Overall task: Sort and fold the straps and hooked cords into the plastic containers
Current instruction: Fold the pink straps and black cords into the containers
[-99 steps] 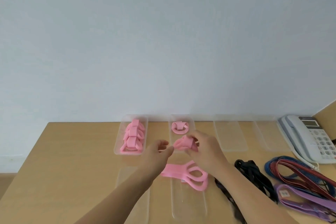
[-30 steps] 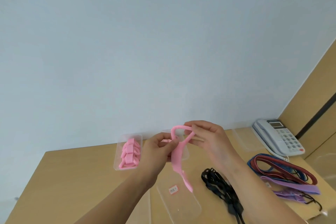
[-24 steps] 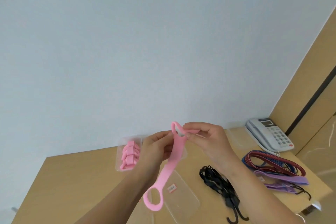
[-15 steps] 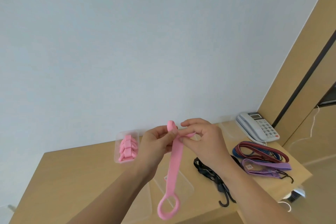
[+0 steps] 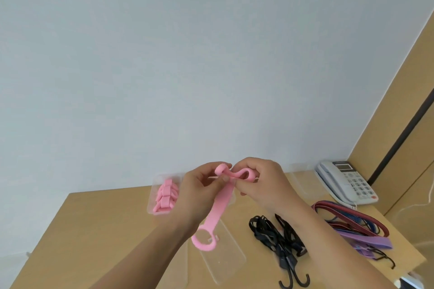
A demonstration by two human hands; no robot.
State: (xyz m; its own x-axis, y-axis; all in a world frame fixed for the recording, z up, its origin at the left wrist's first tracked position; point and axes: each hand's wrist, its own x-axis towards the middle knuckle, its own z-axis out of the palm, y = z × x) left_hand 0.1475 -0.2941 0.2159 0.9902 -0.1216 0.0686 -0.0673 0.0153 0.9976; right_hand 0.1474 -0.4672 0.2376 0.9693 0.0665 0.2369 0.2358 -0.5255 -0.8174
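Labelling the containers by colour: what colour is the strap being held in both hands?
Pink: the strap, seen in the head view, held by both hands.

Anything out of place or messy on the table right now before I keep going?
Nothing damaged or spilled. The black hooked cords lie in a loose tangle on the table, and the red, blue and purple straps sit unsorted near its right edge. Both hands hold the pink strap mid-fold.

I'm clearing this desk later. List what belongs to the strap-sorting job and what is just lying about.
Job:
- pink strap, held in both hands
- container of folded pink straps
- clear lid
- black hooked cords
- red and blue cords
- purple strap

Lying about:
- telephone
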